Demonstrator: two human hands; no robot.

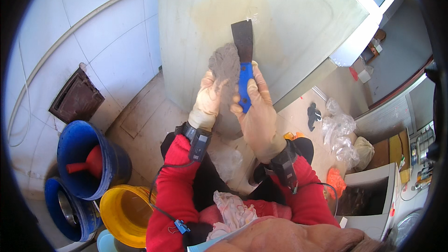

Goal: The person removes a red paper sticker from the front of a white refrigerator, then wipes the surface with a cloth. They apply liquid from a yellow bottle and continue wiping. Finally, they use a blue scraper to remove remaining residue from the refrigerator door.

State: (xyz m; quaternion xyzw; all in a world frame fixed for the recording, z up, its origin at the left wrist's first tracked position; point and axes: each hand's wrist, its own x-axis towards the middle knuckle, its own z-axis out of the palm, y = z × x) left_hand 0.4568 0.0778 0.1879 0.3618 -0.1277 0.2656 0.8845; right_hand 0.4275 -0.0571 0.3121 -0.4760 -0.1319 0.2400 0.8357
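My right hand, in a thin pale glove, grips the blue handle of a putty knife. Its dark, flat blade points away from me. Bunched in my gloved left hand is a grey cloth, its lower part hanging between my hands. The cloth lies close beside the knife; I cannot tell whether they touch. Beyond both hands stands a large pale grey-green panel with a yellowish stain. Small whitish bits show at the blade's tip.
On the left are two blue buckets, one holding a red plastic dipper, and a yellow bucket of liquid. Clear plastic bags and an orange bag lie on the right-hand floor. A pipe runs along the tiled wall.
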